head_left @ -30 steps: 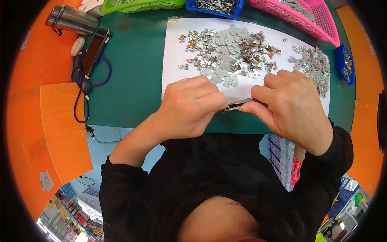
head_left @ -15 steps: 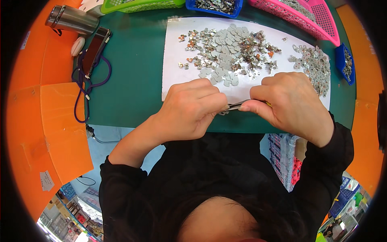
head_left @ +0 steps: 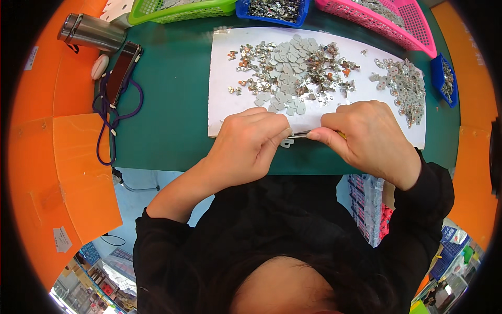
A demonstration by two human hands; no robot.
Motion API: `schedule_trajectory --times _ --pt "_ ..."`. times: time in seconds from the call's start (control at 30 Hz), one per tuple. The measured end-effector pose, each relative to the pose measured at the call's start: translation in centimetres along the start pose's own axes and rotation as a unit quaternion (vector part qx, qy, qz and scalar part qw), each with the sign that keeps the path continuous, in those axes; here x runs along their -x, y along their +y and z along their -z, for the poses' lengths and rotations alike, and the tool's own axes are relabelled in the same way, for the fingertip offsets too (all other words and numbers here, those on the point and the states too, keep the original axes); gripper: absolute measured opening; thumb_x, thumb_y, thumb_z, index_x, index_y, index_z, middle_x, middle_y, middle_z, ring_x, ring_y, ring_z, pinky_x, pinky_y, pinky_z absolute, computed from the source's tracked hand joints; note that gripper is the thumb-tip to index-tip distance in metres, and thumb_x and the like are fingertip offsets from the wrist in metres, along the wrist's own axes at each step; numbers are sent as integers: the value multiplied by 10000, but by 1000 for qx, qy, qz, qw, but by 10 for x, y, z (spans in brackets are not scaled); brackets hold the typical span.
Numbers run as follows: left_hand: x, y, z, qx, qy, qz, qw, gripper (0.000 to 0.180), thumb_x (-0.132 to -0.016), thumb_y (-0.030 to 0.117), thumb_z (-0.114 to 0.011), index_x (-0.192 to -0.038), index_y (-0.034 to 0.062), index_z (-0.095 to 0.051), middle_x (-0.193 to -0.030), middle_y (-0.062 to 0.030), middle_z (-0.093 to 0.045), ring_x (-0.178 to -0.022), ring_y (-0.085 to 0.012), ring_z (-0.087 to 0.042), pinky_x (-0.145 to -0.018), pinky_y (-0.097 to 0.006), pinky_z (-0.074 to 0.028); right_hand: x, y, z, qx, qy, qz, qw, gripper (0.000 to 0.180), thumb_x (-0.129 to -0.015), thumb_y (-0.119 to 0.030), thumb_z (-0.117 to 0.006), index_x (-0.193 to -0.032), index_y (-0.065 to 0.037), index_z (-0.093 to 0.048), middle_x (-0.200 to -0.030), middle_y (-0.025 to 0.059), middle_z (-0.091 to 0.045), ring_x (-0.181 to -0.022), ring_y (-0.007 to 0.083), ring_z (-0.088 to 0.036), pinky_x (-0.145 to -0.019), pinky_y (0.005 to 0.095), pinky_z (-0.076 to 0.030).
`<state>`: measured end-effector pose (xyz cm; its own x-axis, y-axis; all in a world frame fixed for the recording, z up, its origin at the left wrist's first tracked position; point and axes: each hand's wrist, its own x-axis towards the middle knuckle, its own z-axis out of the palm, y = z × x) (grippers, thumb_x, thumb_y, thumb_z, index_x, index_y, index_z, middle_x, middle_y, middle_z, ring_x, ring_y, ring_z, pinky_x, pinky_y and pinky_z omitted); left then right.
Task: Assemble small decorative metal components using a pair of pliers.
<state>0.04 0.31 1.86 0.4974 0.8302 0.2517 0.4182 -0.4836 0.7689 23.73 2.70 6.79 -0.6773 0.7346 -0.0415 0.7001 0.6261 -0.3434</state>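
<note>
Just inside the table's near edge, my left hand (head_left: 250,142) is closed, thumb and fingertips pinched together. A small grey metal plate with notches (head_left: 286,142) pokes out beneath its fingertips. My right hand (head_left: 366,137) is wrapped round slim steel tweezers (head_left: 300,135), with a bit of yellow showing by the palm. Their tips reach to my left fingertips, which hide the point of contact. Beyond my hands, loose grey plates (head_left: 286,78) and small shiny and coppery metal fittings (head_left: 324,70) lie on a white sheet (head_left: 222,99).
Another heap of small metal parts (head_left: 405,86) lies on the sheet's right. Green (head_left: 183,13), blue (head_left: 272,14) and pink (head_left: 376,23) baskets line the far edge, with a small blue bin (head_left: 443,81) at right. A phone (head_left: 121,73) with a purple cord and a steel flask (head_left: 94,31) are at left.
My hands have shifted slightly, the right one a little left and down. More of the grey plate shows below my left fingertips. The tweezers look narrower now.
</note>
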Motion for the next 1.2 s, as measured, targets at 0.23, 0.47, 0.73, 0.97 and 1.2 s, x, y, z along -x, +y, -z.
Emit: schedule_trajectory --times 0.23,0.47,0.73,0.97,1.2 --pt "-1 3 -1 9 -4 7 1000 84 -879 21 -613 -798 25 -594 -655 -107 -554 -623 -286 -554 -562 -375 -431 2 3 2 -53 -42 -33 997 336 -943 -355 -637 -810 -59 -727 -664 146 -645 -626 364 -609 -562 436 -455" --pt "-2 8 -1 29 -2 51 998 101 -879 38 -611 -781 21 -591 -632 -132 -533 -608 -309 -551 -560 -401 -426 0 7 5 -54 -53 -35 997 338 -939 -355 -641 -810 -60 -744 -671 156 -649 -627 370 -611 -571 437 -462" --pt "-5 10 1 3 -17 38 999 135 -885 39 -601 -759 13 -560 -626 -145 -525 -613 -330 -553 -563 -416 -422 4 9 2 -33 -9 -16 999 370 -922 -397 -651 -749 -77 -719 -631 134 -632 -600 360 -611 -552 428 -469" --pt "-8 9 2 33 -53 80 995 104 -905 38 -619 -816 -14 -602 -695 -110 -596 -627 -221 -599 -590 -321 -462 13 11 -20 -4 103 4 995 417 -930 -444 -632 -671 -117 -622 -547 76 -561 -536 304 -606 -497 417 -450" --pt "0 -3 -12 137 17 136 981 98 -873 43 -731 -932 -20 -684 -807 -82 -694 -718 -148 -668 -688 -256 -533 28 15 -21 -113 126 -49 984 304 -897 -391 -697 -860 -91 -667 -758 85 -643 -708 285 -641 -573 389 -468"
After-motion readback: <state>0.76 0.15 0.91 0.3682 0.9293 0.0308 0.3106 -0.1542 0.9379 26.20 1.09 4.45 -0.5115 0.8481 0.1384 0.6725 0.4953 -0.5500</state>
